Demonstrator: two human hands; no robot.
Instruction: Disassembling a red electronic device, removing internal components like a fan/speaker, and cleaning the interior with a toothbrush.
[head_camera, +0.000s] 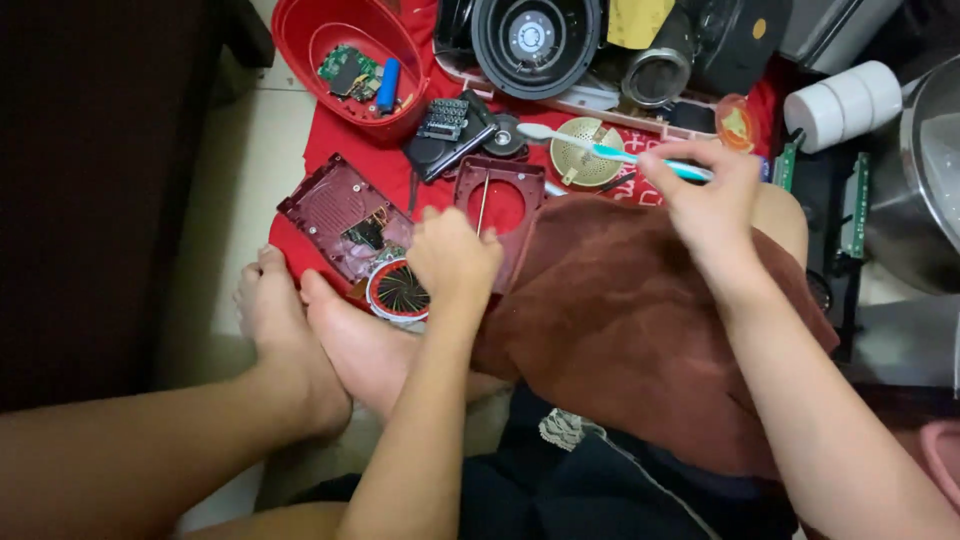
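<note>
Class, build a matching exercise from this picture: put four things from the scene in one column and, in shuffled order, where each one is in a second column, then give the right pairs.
Things
1. toothbrush
2. blue cylinder
3. brown towel
4. round fan with red rim

Places
A. inside the red tub
B. draped over the person's lap
C. held in the right hand
D. on the floor just beside the left hand

Pairs: 1-C, 2-A, 3-B, 4-D
</note>
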